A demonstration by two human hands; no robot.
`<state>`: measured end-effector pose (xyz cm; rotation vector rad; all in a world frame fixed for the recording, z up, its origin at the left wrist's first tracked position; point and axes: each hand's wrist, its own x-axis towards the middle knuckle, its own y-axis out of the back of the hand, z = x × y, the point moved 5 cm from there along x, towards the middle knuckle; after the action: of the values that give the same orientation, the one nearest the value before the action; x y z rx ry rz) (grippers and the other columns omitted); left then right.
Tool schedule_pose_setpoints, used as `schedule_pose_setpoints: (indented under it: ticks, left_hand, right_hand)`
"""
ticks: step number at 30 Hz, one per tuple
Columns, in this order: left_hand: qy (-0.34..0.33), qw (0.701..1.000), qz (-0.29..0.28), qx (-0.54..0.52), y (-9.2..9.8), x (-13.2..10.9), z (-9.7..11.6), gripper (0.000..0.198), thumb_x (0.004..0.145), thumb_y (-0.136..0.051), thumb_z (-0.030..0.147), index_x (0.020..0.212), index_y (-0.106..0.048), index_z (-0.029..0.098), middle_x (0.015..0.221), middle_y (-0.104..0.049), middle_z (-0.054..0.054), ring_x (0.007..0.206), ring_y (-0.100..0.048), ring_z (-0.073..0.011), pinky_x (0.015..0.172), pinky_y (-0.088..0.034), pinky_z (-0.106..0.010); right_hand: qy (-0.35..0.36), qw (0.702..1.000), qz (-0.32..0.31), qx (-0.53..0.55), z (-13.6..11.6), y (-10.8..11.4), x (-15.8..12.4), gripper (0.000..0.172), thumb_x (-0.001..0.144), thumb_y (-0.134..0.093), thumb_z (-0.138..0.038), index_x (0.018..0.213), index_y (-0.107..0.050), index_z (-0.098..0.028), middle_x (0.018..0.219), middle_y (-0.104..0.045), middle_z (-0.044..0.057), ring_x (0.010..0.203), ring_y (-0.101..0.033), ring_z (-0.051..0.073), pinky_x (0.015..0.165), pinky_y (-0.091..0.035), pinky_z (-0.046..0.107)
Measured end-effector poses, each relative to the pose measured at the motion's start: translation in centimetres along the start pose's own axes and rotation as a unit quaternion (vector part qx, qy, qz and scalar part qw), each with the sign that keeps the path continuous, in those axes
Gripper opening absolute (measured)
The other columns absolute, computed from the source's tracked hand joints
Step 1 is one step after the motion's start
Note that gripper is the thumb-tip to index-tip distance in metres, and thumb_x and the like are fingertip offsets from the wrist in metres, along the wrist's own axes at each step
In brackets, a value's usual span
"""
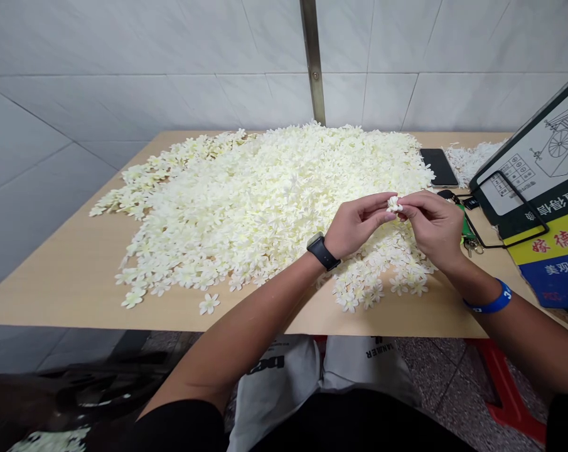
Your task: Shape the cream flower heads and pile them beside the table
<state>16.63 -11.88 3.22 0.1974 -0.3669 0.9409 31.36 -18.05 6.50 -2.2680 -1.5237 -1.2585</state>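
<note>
At the lower left of the frame, white petals (53, 441) showed in shadow below a wooden tabletop (53, 282). A broad heap of cream-white artificial flowers (265, 188) covered the left and centre of the tabletop; a single flower (209, 304) lay apart near its front edge. Right of centre, the left hand (356, 225), with a black watch (322, 251) at its wrist, had its thumb and fingers closed on a small white blossom (393, 204), held above the heap. The right hand (432, 226) pinched the same blossom from the other side, thumb against fingers; a blue wristband (493, 301) circled that forearm. At the right of the frame lay a dark phone (438, 167), keys (474, 247) beside the right hand, small white pieces (474, 160) and a printed board (547, 169), tilted.
</note>
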Motion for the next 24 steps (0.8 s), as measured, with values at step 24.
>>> schedule_pose_setpoints:
  ticks: [24]
  left_hand:
    - [-0.009, 0.996, 0.060, -0.060, 0.5, 0.2, 0.5, 0.051, 0.082, -0.081, 0.048, 0.123, -0.071, 0.019, 0.130, -0.073, -0.011, 0.121, -0.071, -0.0266, 0.110, -0.057, -0.043]
  right_hand:
    - [-0.041, 0.999, -0.019, 0.008, 1.8, -0.3, 0.5, 0.017, 0.087, -0.068, -0.023, 0.104, -0.066, -0.026, 0.106, -0.067, 0.005, 0.093, -0.066, 0.018, 0.074, -0.058, 0.032]
